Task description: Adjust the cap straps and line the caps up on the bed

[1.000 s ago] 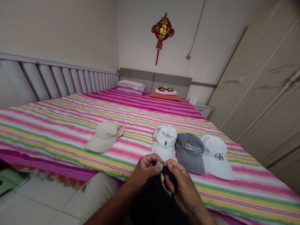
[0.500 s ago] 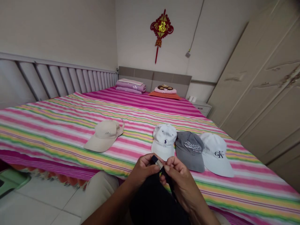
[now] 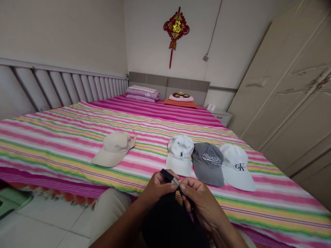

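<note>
Both hands work at a black cap (image 3: 170,220) held low in front of me. My left hand (image 3: 156,187) pinches its dark strap with the small metal buckle (image 3: 175,181). My right hand (image 3: 200,203) pinches the strap just right of the buckle. On the striped bed (image 3: 64,137) beyond lie a beige cap (image 3: 113,150) at the left and a row of three: a white cap (image 3: 180,153), a grey cap (image 3: 209,162) and a white cap with black letters (image 3: 236,166).
Folded purple bedding (image 3: 143,93) and a pillow (image 3: 181,100) lie at the headboard. A cream wardrobe (image 3: 292,86) fills the right side. A nightstand (image 3: 219,116) stands by the bed. A red knot ornament (image 3: 176,29) hangs on the wall. White floor tiles (image 3: 38,227) show at lower left.
The strap end has slid further out through the buckle to the left between my fingers. The view has drifted slightly, so the caps sit a little higher and left.
</note>
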Tool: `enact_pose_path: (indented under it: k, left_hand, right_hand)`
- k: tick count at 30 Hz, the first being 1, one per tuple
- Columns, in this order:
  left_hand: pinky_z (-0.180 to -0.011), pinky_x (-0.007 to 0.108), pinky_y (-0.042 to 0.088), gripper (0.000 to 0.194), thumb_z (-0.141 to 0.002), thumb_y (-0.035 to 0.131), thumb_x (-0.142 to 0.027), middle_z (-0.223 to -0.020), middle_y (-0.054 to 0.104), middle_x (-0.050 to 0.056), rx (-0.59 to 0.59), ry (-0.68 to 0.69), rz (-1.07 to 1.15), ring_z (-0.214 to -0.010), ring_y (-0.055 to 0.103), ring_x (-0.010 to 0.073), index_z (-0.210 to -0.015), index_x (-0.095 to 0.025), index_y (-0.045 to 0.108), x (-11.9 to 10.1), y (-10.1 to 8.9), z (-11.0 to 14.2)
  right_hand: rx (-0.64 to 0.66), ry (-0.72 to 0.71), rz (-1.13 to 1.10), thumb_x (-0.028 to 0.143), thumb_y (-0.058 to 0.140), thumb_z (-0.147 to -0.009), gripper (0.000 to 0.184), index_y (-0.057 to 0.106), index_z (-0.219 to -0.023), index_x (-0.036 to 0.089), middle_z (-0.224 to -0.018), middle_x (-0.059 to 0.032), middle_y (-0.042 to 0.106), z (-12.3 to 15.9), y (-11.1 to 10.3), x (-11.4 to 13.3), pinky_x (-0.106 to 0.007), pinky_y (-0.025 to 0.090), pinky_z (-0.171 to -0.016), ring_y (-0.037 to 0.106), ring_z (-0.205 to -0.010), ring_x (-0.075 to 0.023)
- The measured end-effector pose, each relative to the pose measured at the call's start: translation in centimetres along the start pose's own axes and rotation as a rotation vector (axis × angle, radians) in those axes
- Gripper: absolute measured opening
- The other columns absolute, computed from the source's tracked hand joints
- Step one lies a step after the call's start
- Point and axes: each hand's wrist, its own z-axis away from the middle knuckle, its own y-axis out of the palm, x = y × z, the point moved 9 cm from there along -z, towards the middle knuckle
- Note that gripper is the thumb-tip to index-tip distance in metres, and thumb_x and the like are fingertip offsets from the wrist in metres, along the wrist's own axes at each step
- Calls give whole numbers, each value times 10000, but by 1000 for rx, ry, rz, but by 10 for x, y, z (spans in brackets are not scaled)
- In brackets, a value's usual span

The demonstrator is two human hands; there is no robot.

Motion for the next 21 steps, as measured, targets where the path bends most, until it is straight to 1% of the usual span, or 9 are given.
enact_pose_path:
  k: [3,5,7,9,11,13,15,18,21]
  left_hand:
    - [-585,201,365,259,-544,752,-242,-648,579,-11,-22,-10,-1,-588,490,79,-771,-157,661,-1,-2,2]
    - [-577,203,376,251,-531,760,-233,-650,586,-10,-24,3,7,-579,502,79,-751,-158,665,-2,-4,4]
    - [-575,220,393,237,-544,753,-258,-661,597,-3,-25,-11,39,-580,526,94,-743,-160,670,1,-7,5]
    - [-574,235,406,253,-565,741,-290,-660,609,0,-60,-57,90,-574,547,105,-780,-174,675,8,-13,6]
    - [-564,215,394,272,-562,746,-296,-644,614,1,-119,-70,113,-562,543,93,-793,-169,682,12,-21,7]
    - [-548,189,371,289,-542,759,-284,-630,617,1,-159,-54,109,-551,526,73,-791,-155,687,11,-26,7]
    - [-551,189,367,294,-539,761,-281,-629,622,3,-170,-51,104,-556,525,74,-792,-152,687,11,-27,7]
    - [-568,202,374,297,-529,765,-284,-638,630,4,-177,-67,103,-569,535,87,-785,-157,682,11,-26,7]
    - [-565,210,368,314,-508,772,-293,-628,625,2,-185,-69,88,-554,523,89,-772,-153,677,10,-26,8]
  right_hand:
    - [14,-3,-56,406,665,-678,320,466,-664,156,-455,73,458,-1,3,2,-144,209,-343,324,-333,-19]
    - [47,15,-87,410,637,-708,305,455,-697,166,-478,65,481,0,6,2,-141,223,-345,345,-342,-25]
    - [85,33,-113,423,586,-751,285,461,-728,169,-534,40,524,2,10,1,-147,266,-366,397,-375,-38]
    - [107,59,-136,436,563,-765,280,470,-760,172,-601,17,558,5,12,0,-163,317,-400,464,-430,-61]
    - [116,79,-122,449,569,-755,294,481,-758,169,-603,13,556,6,11,-2,-175,338,-413,489,-464,-79]
    - [131,102,-77,457,587,-736,312,496,-735,158,-570,17,539,6,10,-5,-177,338,-406,474,-457,-79]
    - [132,113,-35,451,613,-714,322,511,-703,146,-537,26,518,4,8,-9,-170,325,-386,434,-422,-63]
    - [92,111,-42,429,641,-694,314,514,-660,145,-492,53,480,1,3,-13,-155,291,-345,357,-359,-33]
    - [72,100,-63,422,646,-690,313,504,-628,151,-444,70,442,0,4,-13,-149,265,-326,306,-336,-26]
